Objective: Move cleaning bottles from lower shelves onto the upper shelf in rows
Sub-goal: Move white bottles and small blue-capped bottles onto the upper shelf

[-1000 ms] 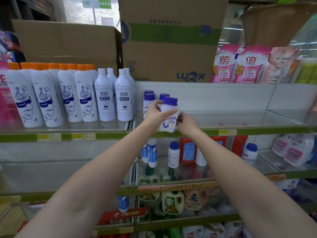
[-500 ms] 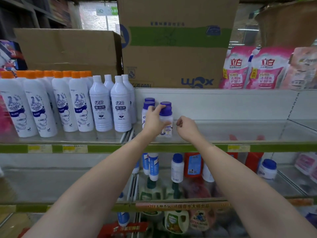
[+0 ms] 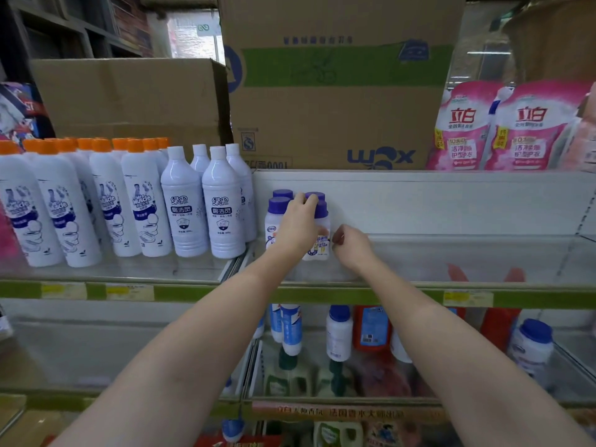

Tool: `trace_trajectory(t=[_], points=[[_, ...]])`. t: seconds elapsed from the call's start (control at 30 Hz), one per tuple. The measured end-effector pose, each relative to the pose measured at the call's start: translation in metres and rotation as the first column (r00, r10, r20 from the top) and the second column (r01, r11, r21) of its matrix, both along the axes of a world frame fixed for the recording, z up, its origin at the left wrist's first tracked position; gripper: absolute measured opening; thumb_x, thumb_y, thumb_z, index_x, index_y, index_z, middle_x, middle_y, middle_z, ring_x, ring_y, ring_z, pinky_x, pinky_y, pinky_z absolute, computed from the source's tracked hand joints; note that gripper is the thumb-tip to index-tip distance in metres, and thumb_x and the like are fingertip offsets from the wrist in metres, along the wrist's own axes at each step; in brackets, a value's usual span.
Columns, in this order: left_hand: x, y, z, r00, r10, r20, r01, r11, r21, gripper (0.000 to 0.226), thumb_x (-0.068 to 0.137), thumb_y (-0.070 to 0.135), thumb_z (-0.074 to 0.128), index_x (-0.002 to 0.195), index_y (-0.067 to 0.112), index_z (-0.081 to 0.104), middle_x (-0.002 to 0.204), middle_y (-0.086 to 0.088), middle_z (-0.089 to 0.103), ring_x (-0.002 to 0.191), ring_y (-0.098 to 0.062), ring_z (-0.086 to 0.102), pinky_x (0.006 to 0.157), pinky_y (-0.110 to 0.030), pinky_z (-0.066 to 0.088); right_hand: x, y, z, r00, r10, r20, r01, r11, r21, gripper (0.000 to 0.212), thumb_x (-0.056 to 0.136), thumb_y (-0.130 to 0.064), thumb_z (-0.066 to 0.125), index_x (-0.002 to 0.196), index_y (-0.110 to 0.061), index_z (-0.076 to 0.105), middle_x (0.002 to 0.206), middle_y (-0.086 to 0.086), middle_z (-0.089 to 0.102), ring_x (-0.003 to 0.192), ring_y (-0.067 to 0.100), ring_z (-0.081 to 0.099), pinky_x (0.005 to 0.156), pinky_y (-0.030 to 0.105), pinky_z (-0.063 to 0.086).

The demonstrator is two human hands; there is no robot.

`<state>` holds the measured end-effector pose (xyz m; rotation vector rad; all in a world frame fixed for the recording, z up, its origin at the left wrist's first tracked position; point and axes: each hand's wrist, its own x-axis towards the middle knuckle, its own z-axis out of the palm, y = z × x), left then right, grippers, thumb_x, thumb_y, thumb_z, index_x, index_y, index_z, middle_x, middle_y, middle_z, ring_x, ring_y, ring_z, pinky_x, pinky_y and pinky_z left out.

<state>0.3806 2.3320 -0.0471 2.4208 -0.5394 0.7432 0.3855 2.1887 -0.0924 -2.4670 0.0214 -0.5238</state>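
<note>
A small white cleaning bottle with a purple cap [image 3: 321, 245] stands on the glass upper shelf [image 3: 435, 262]. It sits at the front right of a cluster of like bottles [image 3: 273, 221]. My left hand [image 3: 298, 225] grips it around the neck and cap from the left. Just to the bottle's right is my right hand [image 3: 351, 246], its fingers curled and its fingertips close to the label; I see nothing held in it. On the lower shelf stand more blue-capped white bottles [image 3: 338, 335], one further right [image 3: 530, 346], and a red bottle [image 3: 372, 327].
Tall white bottles [image 3: 222, 211] and orange-capped toilet cleaners [image 3: 142, 204] fill the upper shelf's left part. Cardboard boxes [image 3: 338, 91] and pink refill pouches [image 3: 464, 130] sit on top. The green shelf edge [image 3: 403, 296] runs under my forearms.
The purple-capped bottle went from held above the shelf edge to standing in the cluster at the back. My right hand came off its side. The camera moved closer.
</note>
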Motion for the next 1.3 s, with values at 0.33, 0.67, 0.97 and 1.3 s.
trace_trajectory(t=[0.33,0.67,0.97,1.3], points=[[0.026,-0.001,0.004,0.999,0.034,-0.043,-0.034,0.999,-0.011,0.058,0.074,0.014,0.086,0.12,0.006,0.051,0.124,-0.01,0.054,0.111,-0.028,0.054,0.09,-0.04,0.05,0.026,-0.01,-0.003,1.0,0.02,-0.021,-0.021,0.999,-0.031,0.017,0.091,-0.007,0.058,0.106,-0.007,0.065,0.112,0.012,0.069,0.107,0.032,0.062,0.086,0.032,0.047],[0.014,0.0,0.003,0.999,0.026,-0.046,-0.027,0.999,-0.026,0.054,0.078,0.01,0.082,0.113,0.01,0.041,0.115,-0.011,0.059,0.1,-0.026,0.059,0.08,-0.039,0.053,0.016,-0.01,-0.001,1.0,0.013,-0.022,-0.013,1.0,-0.008,0.017,0.092,-0.008,0.058,0.107,-0.008,0.065,0.112,0.012,0.069,0.106,0.032,0.062,0.09,0.036,0.051],[-0.008,0.015,-0.001,1.0,0.002,0.023,-0.002,1.0,-0.006,0.037,0.082,-0.004,0.065,0.115,0.002,0.05,0.118,-0.013,0.049,0.102,-0.029,0.052,0.086,-0.04,0.05,-0.022,-0.002,0.002,1.0,-0.025,0.012,0.024,0.999,0.042,0.017,0.089,-0.006,0.057,0.104,-0.006,0.067,0.107,0.014,0.07,0.104,0.033,0.062,0.089,0.034,0.049],[-0.062,0.031,-0.016,0.995,-0.034,-0.096,0.047,0.989,0.139,0.015,0.096,0.019,0.052,0.105,0.007,0.053,0.096,-0.008,0.058,0.083,-0.027,0.053,0.069,-0.036,0.042,-0.085,0.014,0.005,0.992,-0.116,0.043,0.112,0.99,0.089,0.012,0.088,-0.007,0.057,0.097,-0.009,0.064,0.098,0.012,0.067,0.095,0.029,0.061,0.084,0.033,0.048]])
